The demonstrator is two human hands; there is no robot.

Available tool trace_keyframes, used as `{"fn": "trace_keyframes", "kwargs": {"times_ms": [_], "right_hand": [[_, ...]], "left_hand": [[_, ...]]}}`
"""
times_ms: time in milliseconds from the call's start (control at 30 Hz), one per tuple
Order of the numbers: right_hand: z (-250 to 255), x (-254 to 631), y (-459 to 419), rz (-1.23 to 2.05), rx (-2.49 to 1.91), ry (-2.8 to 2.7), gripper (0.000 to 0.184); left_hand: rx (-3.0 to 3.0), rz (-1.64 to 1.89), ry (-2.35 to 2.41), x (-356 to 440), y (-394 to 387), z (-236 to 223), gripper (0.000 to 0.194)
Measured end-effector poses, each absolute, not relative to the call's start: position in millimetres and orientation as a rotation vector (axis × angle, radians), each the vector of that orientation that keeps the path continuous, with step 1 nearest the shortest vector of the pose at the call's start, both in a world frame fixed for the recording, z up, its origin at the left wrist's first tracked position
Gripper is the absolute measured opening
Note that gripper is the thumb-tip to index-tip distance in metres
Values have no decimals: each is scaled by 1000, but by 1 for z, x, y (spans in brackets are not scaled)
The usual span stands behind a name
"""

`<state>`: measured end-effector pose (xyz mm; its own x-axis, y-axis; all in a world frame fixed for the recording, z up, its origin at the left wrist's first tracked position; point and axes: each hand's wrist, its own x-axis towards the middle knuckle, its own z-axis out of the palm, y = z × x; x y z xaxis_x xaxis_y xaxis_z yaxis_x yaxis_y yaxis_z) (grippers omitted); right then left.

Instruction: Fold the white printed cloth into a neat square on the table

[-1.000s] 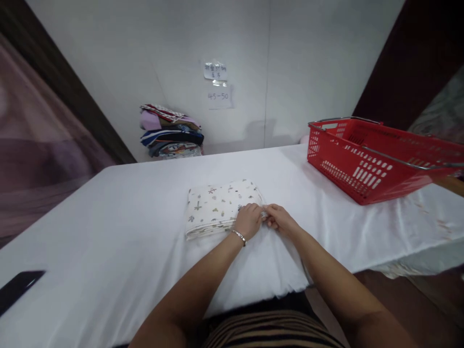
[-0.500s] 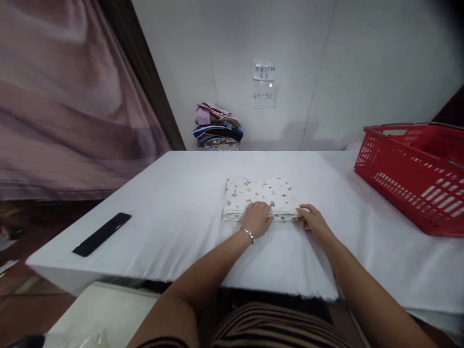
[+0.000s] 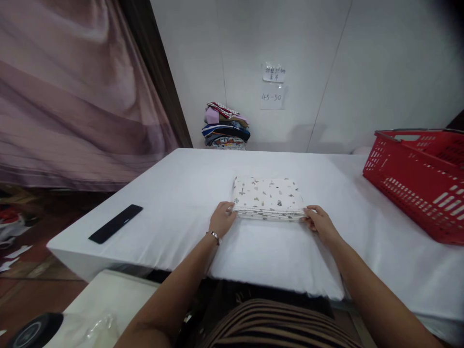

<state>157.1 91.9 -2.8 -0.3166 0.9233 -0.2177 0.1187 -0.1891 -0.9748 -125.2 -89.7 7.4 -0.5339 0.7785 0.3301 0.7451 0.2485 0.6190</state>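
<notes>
A folded white cloth point(image 3: 268, 194) with small printed motifs lies flat on the white-covered table point(image 3: 275, 256), its layered edge towards me. At its near left corner, my left hand point(image 3: 222, 218) pinches the layers between thumb and fingers; a bracelet circles that wrist. My right hand point(image 3: 319, 222) grips the near right corner, thumb on top and fingers curled at the edge.
A black flat strip point(image 3: 116, 224) lies on the table at the left. On the right stands a red plastic basket point(image 3: 416, 179). Several folded fabrics point(image 3: 226, 128) are stacked by the back wall, below paper signs point(image 3: 272, 96). A pink curtain point(image 3: 83, 96) hangs at the left.
My left hand has moved left from the middle of the cloth's near edge to its near left corner. My right hand stays at the right corner. The view has shifted slightly.
</notes>
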Motion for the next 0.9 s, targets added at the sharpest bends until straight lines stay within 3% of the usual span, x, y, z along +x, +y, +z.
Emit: {"fn": "trace_keyframes", "kwargs": {"times_ms": [233, 600, 900], "right_hand": [[0, 156, 95, 1546, -1284, -1481, 38], [3, 154, 97, 1335, -1316, -1716, 23], [16, 153, 106, 1302, -1247, -1731, 21]], "left_hand": [[1341, 1303, 2484, -125, -75, 10, 15], [1184, 1357, 2436, -136, -79, -4, 14], [1364, 1393, 2392, -134, -80, 3, 11]]}}
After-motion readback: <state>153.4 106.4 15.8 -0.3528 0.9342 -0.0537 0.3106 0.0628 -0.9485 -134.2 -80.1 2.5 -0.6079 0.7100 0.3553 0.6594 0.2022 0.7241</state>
